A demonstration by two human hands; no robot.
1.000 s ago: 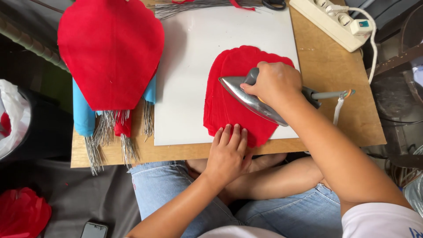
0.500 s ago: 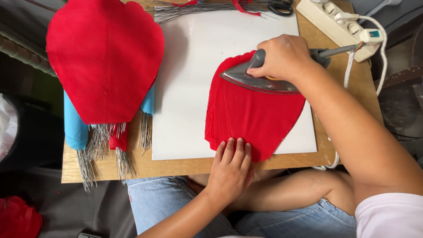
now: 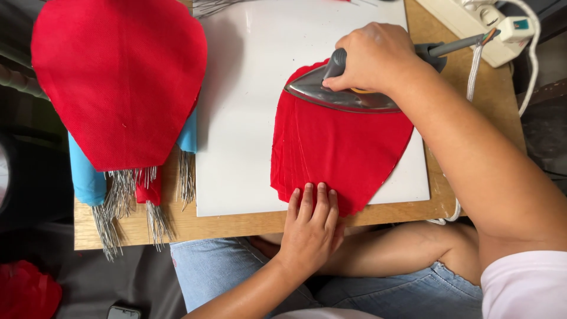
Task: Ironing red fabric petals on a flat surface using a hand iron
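I see the right hand (image 3: 375, 56) gripping the iron (image 3: 339, 97) by its handle, pressed on the top edge of the red cloth (image 3: 339, 150) | left hand (image 3: 310, 221) open, fingers flat on the cloth's near edge | cloth lies on a white board (image 3: 242, 118) on the wooden table (image 3: 236, 224) | second red cloth (image 3: 118, 77) well apart at left.

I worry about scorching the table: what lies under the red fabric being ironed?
Under the red fabric a white board shows all round, resting on the wooden table. What lies directly beneath the fabric, under the iron, is covered.
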